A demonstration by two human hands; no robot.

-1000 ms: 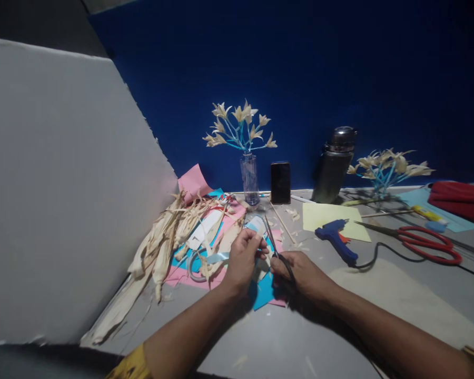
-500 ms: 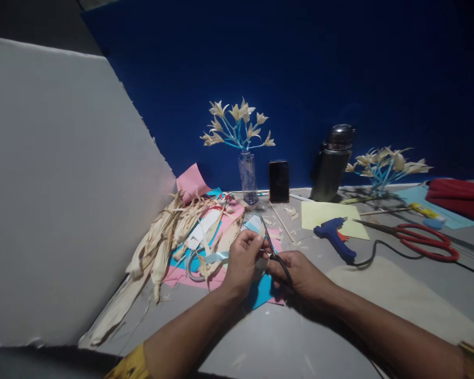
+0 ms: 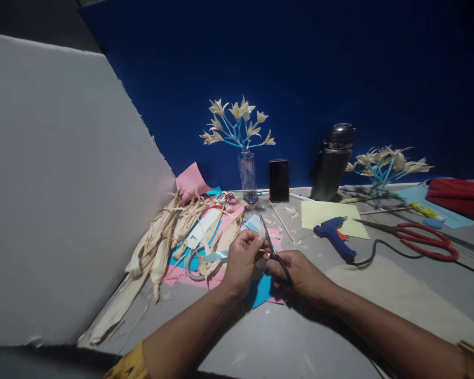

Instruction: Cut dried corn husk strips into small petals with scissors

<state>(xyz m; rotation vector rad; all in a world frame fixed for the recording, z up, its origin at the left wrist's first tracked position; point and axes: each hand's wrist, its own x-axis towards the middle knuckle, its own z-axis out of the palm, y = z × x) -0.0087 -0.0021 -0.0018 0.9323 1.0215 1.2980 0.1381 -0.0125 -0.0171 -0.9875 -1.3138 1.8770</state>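
In the middle of the table, my left hand (image 3: pixel 240 263) pinches a small pale piece of corn husk (image 3: pixel 263 231) between thumb and fingers. Right beside it, my right hand (image 3: pixel 300 273) is closed on the dark handles of a pair of scissors (image 3: pixel 282 266). Their blades point up and away, lying against the piece at my left fingertips. Whether the blades are cutting through it I cannot tell. Under both hands lie sheets of blue paper (image 3: pixel 260 292) and pink paper. A heap of dried corn husks (image 3: pixel 161 247) spreads to the left of my left hand.
A glass vase (image 3: pixel 248 179) with husk flowers stands at the back, beside a phone (image 3: pixel 279 180) and a flask (image 3: pixel 332 168). To the right lie a blue glue gun (image 3: pixel 335 237) with its cord, red-handled scissors (image 3: pixel 426 242) and yellow paper (image 3: pixel 308 213). A white panel (image 3: pixel 63 184) borders the left.
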